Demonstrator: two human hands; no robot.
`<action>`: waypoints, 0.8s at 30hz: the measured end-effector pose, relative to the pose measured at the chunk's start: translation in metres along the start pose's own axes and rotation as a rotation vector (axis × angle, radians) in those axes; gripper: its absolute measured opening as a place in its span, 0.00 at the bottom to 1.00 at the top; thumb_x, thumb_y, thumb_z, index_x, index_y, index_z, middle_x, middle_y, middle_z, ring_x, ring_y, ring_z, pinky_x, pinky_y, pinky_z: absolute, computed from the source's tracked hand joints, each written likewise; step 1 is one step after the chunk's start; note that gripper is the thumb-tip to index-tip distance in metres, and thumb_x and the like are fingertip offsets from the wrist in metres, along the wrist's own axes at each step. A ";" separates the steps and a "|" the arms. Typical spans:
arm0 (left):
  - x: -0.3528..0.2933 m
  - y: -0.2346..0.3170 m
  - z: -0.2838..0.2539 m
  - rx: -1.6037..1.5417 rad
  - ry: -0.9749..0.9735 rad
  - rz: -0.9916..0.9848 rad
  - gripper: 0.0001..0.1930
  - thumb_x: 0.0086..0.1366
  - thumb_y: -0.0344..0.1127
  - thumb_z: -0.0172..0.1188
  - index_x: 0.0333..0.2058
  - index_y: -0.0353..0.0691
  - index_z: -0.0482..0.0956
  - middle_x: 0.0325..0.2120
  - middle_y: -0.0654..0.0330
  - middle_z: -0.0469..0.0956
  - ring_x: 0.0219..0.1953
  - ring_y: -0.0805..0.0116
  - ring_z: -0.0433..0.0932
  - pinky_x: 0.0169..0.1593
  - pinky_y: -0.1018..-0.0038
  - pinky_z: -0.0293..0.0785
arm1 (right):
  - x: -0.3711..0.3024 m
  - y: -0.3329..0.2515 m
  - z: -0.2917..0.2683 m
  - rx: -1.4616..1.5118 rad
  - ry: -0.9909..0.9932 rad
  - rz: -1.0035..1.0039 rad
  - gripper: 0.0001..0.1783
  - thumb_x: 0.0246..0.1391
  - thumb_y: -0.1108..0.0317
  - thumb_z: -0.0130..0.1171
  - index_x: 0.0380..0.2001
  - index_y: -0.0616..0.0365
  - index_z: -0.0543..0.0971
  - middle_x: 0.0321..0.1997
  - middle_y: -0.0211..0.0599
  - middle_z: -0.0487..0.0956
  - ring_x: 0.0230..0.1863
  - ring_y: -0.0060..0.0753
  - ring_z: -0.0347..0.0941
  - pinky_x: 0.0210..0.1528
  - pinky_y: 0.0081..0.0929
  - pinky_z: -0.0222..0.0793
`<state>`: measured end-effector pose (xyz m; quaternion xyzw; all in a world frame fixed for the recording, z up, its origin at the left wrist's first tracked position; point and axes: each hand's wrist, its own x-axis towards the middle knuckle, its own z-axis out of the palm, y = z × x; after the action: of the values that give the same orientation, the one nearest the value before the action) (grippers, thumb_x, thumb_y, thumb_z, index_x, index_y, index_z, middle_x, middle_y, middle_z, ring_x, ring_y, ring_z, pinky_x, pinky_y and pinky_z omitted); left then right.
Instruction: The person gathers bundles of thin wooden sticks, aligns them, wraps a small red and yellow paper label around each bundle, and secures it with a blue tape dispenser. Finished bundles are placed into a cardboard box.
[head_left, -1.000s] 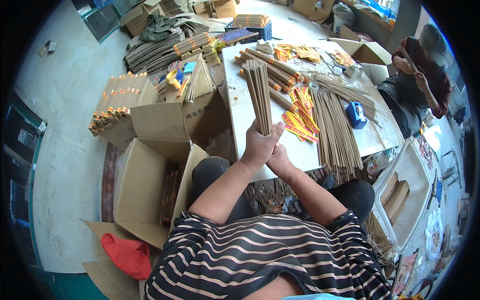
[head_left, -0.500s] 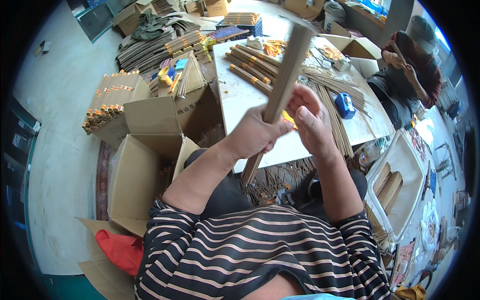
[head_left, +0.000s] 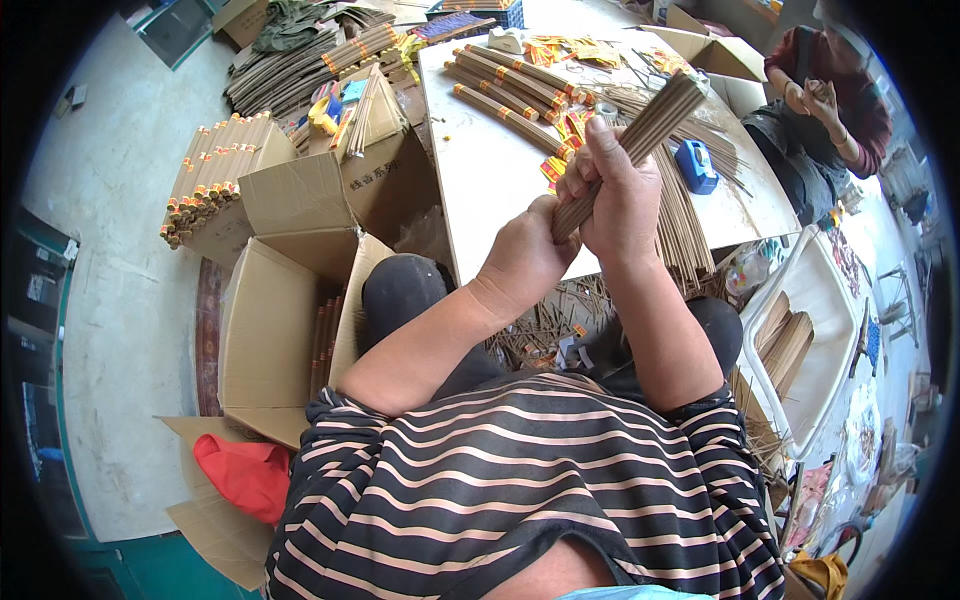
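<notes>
Has tipped the bundle of sticks (head_left: 668,115) further to the right since half a second ago, and has closed the right hand (head_left: 618,195), open then, around its middle. Grasps the lower end in the left hand (head_left: 530,245), fingers curled, up against the right. Holds it aslant over the near edge of the white table (head_left: 480,170), top pointing to the upper right. Looks plain brown, straight and tightly packed, with the upper ends nearly level. Near the hands, can see red and yellow paper labels (head_left: 552,170), printed too small to read. Beyond them, can make out orange and red bands around rolled bundles (head_left: 520,72). To the left, can see dark printed characters on an open cardboard box (head_left: 400,190), and more orange bands on stacked bundles (head_left: 220,165).
</notes>
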<state>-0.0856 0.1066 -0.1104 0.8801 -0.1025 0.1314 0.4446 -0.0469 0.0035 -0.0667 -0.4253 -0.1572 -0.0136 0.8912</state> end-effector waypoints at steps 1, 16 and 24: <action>-0.001 0.000 0.002 -0.053 -0.001 0.003 0.13 0.53 0.33 0.58 0.33 0.30 0.69 0.22 0.54 0.75 0.26 0.61 0.77 0.32 0.68 0.72 | -0.001 -0.001 -0.002 -0.049 -0.026 0.020 0.12 0.54 0.61 0.54 0.25 0.53 0.64 0.16 0.25 0.61 0.17 0.20 0.60 0.21 0.23 0.62; 0.003 -0.007 0.013 -0.177 -0.092 -0.008 0.19 0.50 0.31 0.61 0.41 0.33 0.69 0.34 0.46 0.77 0.38 0.52 0.77 0.42 0.69 0.71 | -0.009 0.011 -0.008 0.052 0.146 0.071 0.13 0.53 0.66 0.55 0.19 0.52 0.64 0.12 0.24 0.59 0.11 0.18 0.55 0.14 0.19 0.54; 0.000 0.015 -0.004 -0.431 -0.479 -0.386 0.15 0.49 0.28 0.57 0.38 0.31 0.71 0.29 0.51 0.77 0.35 0.65 0.76 0.41 0.73 0.69 | -0.007 0.003 -0.021 0.194 -0.041 0.178 0.14 0.48 0.64 0.59 0.18 0.56 0.66 0.12 0.33 0.68 0.12 0.24 0.63 0.15 0.22 0.60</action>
<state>-0.0904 0.1009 -0.0966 0.7752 -0.0610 -0.1889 0.5997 -0.0470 -0.0113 -0.0838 -0.3495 -0.1375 0.0897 0.9225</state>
